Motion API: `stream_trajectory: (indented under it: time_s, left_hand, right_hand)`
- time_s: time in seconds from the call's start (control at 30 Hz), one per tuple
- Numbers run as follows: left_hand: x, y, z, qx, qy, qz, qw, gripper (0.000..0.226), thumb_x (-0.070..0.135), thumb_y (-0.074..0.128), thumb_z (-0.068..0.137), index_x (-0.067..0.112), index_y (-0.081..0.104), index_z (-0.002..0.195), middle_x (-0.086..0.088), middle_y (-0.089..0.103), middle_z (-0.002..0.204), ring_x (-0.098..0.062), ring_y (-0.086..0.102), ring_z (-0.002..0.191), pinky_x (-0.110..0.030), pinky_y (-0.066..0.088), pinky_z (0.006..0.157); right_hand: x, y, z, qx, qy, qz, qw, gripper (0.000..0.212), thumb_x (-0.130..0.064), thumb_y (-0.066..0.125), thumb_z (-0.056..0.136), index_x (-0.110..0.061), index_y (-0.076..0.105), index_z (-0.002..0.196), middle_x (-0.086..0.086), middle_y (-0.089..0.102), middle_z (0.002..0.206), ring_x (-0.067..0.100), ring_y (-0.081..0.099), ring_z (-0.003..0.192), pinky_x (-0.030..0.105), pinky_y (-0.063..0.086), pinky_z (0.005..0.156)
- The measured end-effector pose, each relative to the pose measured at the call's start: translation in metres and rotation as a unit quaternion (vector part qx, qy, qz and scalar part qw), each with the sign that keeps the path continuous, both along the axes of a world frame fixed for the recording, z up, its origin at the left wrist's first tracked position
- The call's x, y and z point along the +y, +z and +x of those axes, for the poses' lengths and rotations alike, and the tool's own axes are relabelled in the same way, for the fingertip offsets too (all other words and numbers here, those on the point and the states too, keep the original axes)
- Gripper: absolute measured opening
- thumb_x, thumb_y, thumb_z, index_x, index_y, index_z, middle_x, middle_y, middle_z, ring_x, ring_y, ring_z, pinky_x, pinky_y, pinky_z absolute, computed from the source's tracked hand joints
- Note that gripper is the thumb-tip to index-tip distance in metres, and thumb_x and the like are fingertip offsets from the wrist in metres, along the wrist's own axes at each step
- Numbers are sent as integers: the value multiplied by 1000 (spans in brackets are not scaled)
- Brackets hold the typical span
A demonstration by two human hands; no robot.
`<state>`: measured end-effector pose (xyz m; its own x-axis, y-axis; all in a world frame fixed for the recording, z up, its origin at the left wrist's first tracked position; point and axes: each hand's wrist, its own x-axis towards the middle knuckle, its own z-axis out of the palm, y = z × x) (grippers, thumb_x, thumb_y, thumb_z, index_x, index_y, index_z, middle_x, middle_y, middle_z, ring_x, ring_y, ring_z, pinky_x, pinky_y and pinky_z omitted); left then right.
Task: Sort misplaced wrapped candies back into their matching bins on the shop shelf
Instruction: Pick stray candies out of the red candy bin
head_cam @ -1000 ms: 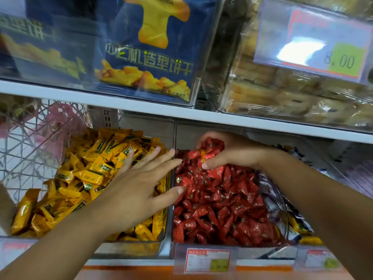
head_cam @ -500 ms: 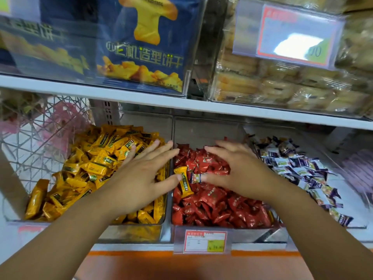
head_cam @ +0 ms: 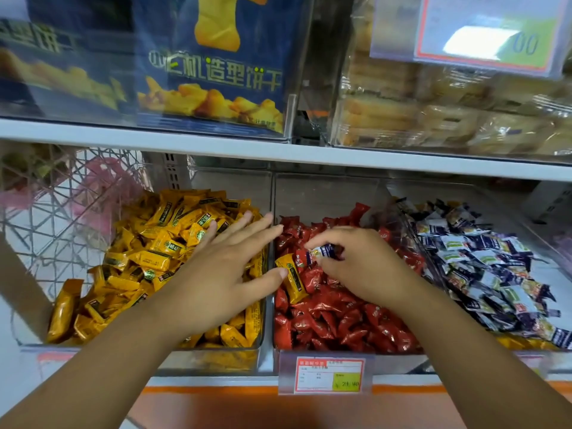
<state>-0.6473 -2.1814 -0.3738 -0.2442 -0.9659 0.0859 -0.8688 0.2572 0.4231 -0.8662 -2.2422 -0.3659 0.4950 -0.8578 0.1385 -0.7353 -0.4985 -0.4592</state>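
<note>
Pinching a blue-and-white candy [head_cam: 323, 251] between thumb and fingertips, my right hand [head_cam: 365, 267] holds it just above the red pile in the middle bin [head_cam: 325, 195], toward that bin's left side. The wrapper matches the pile in the right-hand bin [head_cam: 458, 193], so I judge this step to be lifting a stray out, with the carry to the right not yet made. A yellow candy [head_cam: 292, 280] also lies misplaced on the red pile, against the middle bin's left wall and just beside my left thumb. My left hand [head_cam: 226, 267] has its grip spread, fingers straight, over the yellow pile at the right side of the left bin [head_cam: 216, 357]. Next I'd need a firm pinch, a lift over the clear wall between bins, and a release over the matching pile. After that the yellow stray wants taking left. All three bins sit along the shelf [head_cam: 201, 380] front edge.
</note>
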Motion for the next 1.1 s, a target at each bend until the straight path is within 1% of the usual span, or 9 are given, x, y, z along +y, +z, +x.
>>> stream_trajectory:
  time_s: [0.07,0.17,0.23,0.43,0.63,0.77,0.9,1.03,1.1]
  left_hand:
    - [0,0,0,1,-2,-2,1000,76,85,12,70,60,7,141,40,-11,148,15,-22,136,-35,-15,118]
    - [1,-1,0,1,-3,-12,1000,79,85,12,70,57,8,143,39,-10,149,15,-21,136,-33,-15,117]
    - [2,-2,0,11,-1,-25,1000,80,86,14,71,54,11,145,37,-6,151,15,-20,137,-31,-14,117]
    - [4,-1,-3,70,28,-86,993,84,84,33,67,48,30,143,37,22,141,12,9,136,-15,8,111]
    - [-5,13,-25,150,47,-130,979,64,55,68,76,40,48,135,34,41,101,0,42,110,-16,35,94]
    - [-8,19,-12,181,119,-208,954,41,30,70,84,37,60,124,26,51,88,-9,51,95,-22,39,78]
    - [-20,17,24,-30,192,-206,959,42,44,51,93,27,58,131,-8,66,117,-33,54,107,-48,42,95]
    - [-22,-7,26,-116,136,12,984,68,76,12,81,56,6,145,16,8,160,-20,-2,149,-60,-6,113]
    - [-26,-12,28,-147,141,18,979,69,81,8,80,56,1,145,16,2,161,-18,-7,148,-62,-9,112]
  right_hand:
    - [2,-2,9,3,15,11,1000,35,-22,52,95,-32,56,128,-10,53,127,-4,49,104,16,38,88]
    - [4,-14,22,105,34,26,993,49,-40,51,94,-32,41,141,-5,46,134,12,37,128,33,30,105]
    - [4,-20,25,120,50,12,991,44,-48,59,88,-36,51,130,-9,54,121,14,44,119,38,33,103]
    - [2,-2,10,-152,-4,30,988,24,-29,75,82,-34,61,100,-18,63,90,-1,59,82,20,48,76]
    - [5,9,14,-334,30,171,926,30,-11,73,82,-22,68,109,1,72,101,16,67,94,35,53,90]
    - [5,23,4,-249,13,159,955,32,-22,60,92,-28,61,123,-6,73,99,3,66,78,15,51,74]
    - [-14,27,-18,-169,-106,60,978,22,-23,55,96,-42,62,104,-11,71,101,30,67,86,38,53,79]
    - [-30,14,-18,-56,-111,0,992,22,-17,51,98,-29,66,111,-6,67,108,10,58,75,17,40,60]
    - [-34,6,-13,17,-97,20,995,26,-23,50,99,-26,64,121,-4,64,119,7,58,92,16,41,76]
